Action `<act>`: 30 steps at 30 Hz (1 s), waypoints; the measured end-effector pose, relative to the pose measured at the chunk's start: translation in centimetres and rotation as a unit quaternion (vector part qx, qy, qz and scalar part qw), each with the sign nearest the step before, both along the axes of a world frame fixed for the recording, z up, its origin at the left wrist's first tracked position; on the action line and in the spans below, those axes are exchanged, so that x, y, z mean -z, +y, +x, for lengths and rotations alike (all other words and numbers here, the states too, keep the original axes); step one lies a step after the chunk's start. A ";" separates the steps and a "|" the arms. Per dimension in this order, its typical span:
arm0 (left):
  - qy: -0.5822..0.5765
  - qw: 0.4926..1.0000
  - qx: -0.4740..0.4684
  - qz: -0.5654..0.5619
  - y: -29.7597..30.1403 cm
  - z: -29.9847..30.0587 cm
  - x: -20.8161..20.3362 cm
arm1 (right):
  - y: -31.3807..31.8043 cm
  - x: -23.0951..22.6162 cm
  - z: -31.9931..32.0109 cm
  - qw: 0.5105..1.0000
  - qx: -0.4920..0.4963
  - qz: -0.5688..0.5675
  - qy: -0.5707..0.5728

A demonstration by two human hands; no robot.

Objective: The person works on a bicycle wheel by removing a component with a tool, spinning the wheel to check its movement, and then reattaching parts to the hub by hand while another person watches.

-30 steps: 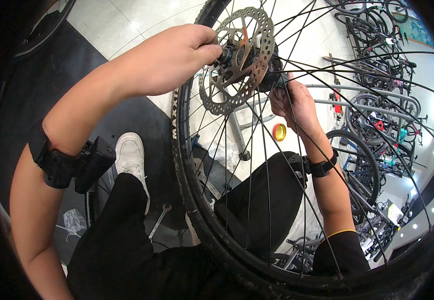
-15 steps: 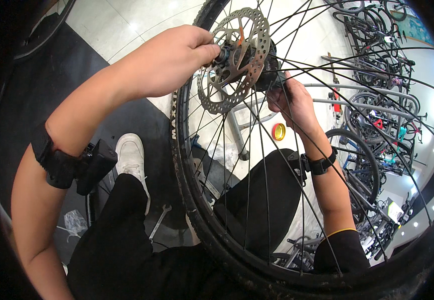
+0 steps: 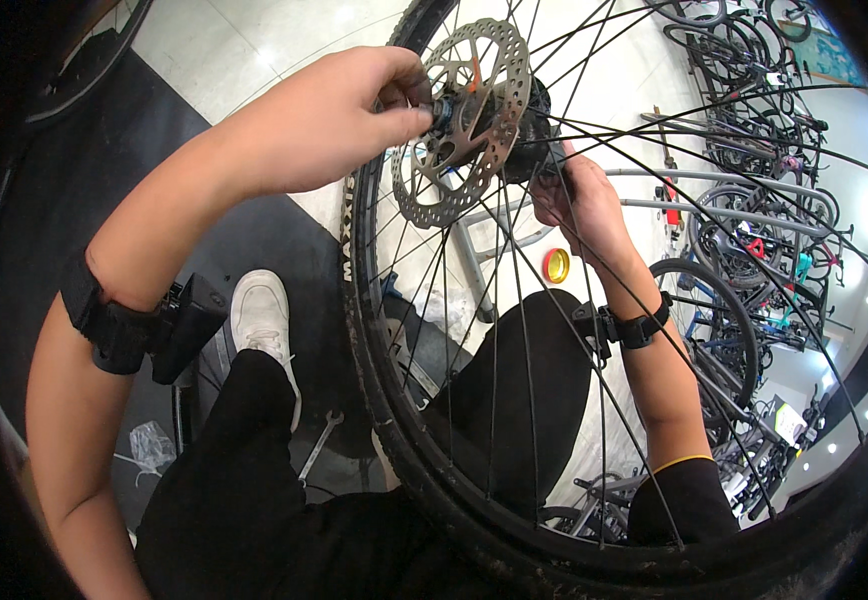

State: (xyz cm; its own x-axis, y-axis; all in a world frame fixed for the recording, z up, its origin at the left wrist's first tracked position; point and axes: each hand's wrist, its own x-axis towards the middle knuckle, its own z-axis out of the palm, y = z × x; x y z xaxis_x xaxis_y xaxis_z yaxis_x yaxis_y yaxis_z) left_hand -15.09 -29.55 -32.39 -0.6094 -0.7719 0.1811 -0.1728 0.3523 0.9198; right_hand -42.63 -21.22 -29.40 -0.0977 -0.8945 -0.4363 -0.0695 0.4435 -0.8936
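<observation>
Here a big bicycle wheel (image 3: 374,330) stands upright right in front of the person, resting down by their lap, with its black tire curving from the top of the view down to the bottom. Thin dark spokes (image 3: 499,330) fan out from the middle of the wheel to the rim. Up high at the middle sits a round silver brake disc (image 3: 474,150), flat and shiny, with lots of little holes and bigger cut-out gaps in it. The left hand (image 3: 329,120) is on the near side of the wheel, and its fingertips are pressed together, pinching the small end part in the middle of the disc. The right hand (image 3: 579,205) is on the far side, seen through the spokes, with its fingers curled around the dark hub (image 3: 532,125) behind the disc. Each wrist wears a black band. The person wears black trousers and a white shoe (image 3: 264,320). A silver wrench (image 3: 319,445) lies on the dark floor mat (image 3: 94,170) near the shoe. A small yellow ring (image 3: 556,265) lies on the pale floor behind the wheel. Many bicycles (image 3: 754,230) stand in rows on the right.
</observation>
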 end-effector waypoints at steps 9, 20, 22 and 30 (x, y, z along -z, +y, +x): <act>0.002 0.995 0.013 -0.102 -0.3 0.0 -0.7 | -0.3 -0.4 0.1 0.999 -0.028 0.009 -0.019; -0.130 0.983 0.040 0.126 -1.3 0.3 -2.4 | -0.4 1.0 0.2 1.000 -0.005 -0.018 0.022; -0.123 0.982 0.037 0.138 -1.5 0.5 -2.4 | -0.6 1.1 0.3 1.000 0.013 -0.023 0.010; -0.074 0.982 0.056 0.165 -2.1 0.9 -2.7 | -1.1 -0.5 0.9 0.999 -0.008 0.028 -0.025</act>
